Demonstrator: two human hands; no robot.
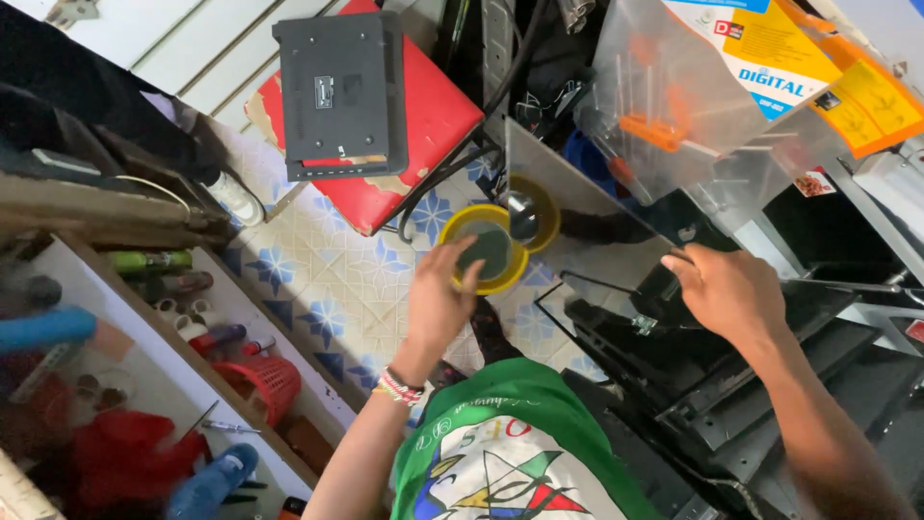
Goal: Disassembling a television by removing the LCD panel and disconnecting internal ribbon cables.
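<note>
My left hand (438, 303) grips a round yellow container (486, 252) with a dark inside, held above the patterned tile floor. A second yellow round rim (539, 207) shows right behind it, beside a shiny flat panel (587, 207). My right hand (727, 289) rests on the edge of that panel and on a black metal frame (674, 366), fingers curled over it. A beaded bracelet (399, 388) circles my left wrist. My green printed shirt (510, 453) fills the bottom centre.
A red stool (433, 116) carries a black flat device (337, 91). Left, a wooden shelf (173, 318) holds tools, a small red basket (265, 380) and bottles. Clear plastic packaging with orange parts (674, 106) hangs at top right. Cables (452, 173) run under the stool.
</note>
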